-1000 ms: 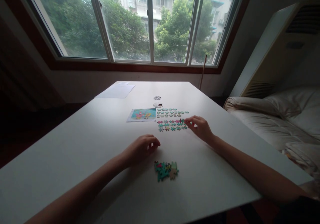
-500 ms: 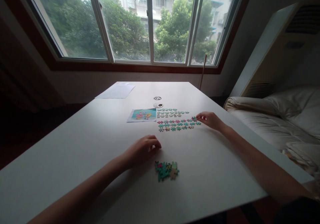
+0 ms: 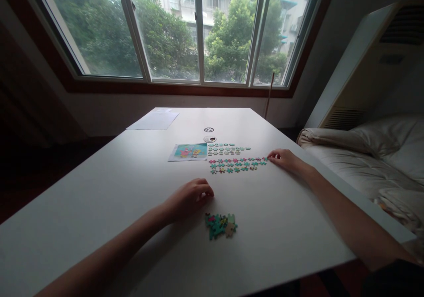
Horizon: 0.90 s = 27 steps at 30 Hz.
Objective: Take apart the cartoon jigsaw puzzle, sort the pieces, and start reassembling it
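Note:
My right hand [image 3: 285, 160] is at the right end of the loose jigsaw rows, its thumb and fingers pinched on a small puzzle piece [image 3: 265, 159] at the end of the upper of the three nearer rows. Laid out beside it are several rows of green, pink and pale puzzle pieces [image 3: 236, 170]. My left hand [image 3: 194, 193] rests on the table with its fingers loosely bent, the thumb apart and nothing seen in it. Just in front of that hand, nearer me, lies a cluster of green, yellow and tan puzzle pieces [image 3: 218, 226]; whether they all interlock is unclear.
A cartoon picture sheet [image 3: 188, 152] lies left of the rows on the white table [image 3: 115, 191]. Beyond are two round marked discs [image 3: 210, 139] and white paper [image 3: 154, 120] at the far left. A pale sofa [image 3: 361, 156] stands to the right.
My right hand has shifted slightly right, to the end of the row. Puzzle pieces now show where its fingertips were. My left hand and the near cluster stay put.

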Available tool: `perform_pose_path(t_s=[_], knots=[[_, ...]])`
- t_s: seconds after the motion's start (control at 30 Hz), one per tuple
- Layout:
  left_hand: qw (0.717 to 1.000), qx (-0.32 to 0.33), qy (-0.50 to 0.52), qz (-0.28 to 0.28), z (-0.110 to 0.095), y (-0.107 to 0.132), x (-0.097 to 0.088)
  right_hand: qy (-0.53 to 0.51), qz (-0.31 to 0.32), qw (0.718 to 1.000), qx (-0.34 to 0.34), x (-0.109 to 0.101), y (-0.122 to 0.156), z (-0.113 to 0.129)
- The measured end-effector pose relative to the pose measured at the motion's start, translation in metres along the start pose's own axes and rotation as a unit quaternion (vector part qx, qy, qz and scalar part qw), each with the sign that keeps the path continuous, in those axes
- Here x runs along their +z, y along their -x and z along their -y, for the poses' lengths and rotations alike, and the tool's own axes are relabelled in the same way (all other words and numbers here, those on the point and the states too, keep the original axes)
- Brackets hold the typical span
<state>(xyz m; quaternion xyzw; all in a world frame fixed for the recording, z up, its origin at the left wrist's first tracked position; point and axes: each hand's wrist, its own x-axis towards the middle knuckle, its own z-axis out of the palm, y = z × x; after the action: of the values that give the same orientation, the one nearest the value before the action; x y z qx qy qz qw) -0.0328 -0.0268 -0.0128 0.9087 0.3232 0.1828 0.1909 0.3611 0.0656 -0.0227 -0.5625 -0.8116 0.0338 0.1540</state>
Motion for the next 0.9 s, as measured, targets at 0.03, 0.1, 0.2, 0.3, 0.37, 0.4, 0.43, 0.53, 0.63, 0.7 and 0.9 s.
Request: perform_pose_path(t_s=[0.03,0.1,0.2,0.3,0.37,0.4,0.43,0.53,0.63,0.7,0.9], knots=[[1.000,0.000,-0.001,0.000,-0.001,0.000,0.000,0.003,-0.004,1.000,-0.002,0.000,0.000,0.001],[1.000,0.001,0.001,0.002,-0.003,0.000,0.001,0.008,-0.020,1.000,-0.002,0.002,0.000,0.004],[1.000,0.005,0.010,0.007,-0.008,0.000,0.003,0.009,-0.034,0.999,-0.008,0.005,-0.001,0.007],[1.000,0.009,0.014,0.023,-0.018,0.001,0.004,0.006,-0.033,0.999,-0.016,0.007,-0.001,0.008],[0.999,0.015,0.014,0.040,-0.026,0.002,0.003,0.001,-0.034,0.999,-0.015,0.007,-0.001,0.008],[0.999,0.021,0.012,0.047,-0.030,0.003,0.003,-0.002,-0.034,0.999,-0.015,0.007,-0.001,0.008],[0.998,0.027,0.008,0.056,-0.035,0.003,0.002,-0.004,-0.035,0.999,-0.017,0.007,-0.001,0.008],[0.996,0.041,-0.012,0.073,-0.048,0.004,0.002,-0.010,-0.053,0.998,-0.023,0.007,-0.002,0.011],[0.995,0.049,-0.035,0.084,-0.057,0.005,0.004,-0.017,-0.075,0.996,-0.039,0.005,-0.002,0.020],[0.994,0.055,-0.047,0.088,-0.060,0.005,0.007,-0.022,-0.078,0.995,-0.058,0.004,-0.003,0.028],[0.995,0.063,-0.022,0.077,-0.059,0.005,0.012,-0.020,-0.082,0.989,-0.124,0.002,-0.002,0.062]])
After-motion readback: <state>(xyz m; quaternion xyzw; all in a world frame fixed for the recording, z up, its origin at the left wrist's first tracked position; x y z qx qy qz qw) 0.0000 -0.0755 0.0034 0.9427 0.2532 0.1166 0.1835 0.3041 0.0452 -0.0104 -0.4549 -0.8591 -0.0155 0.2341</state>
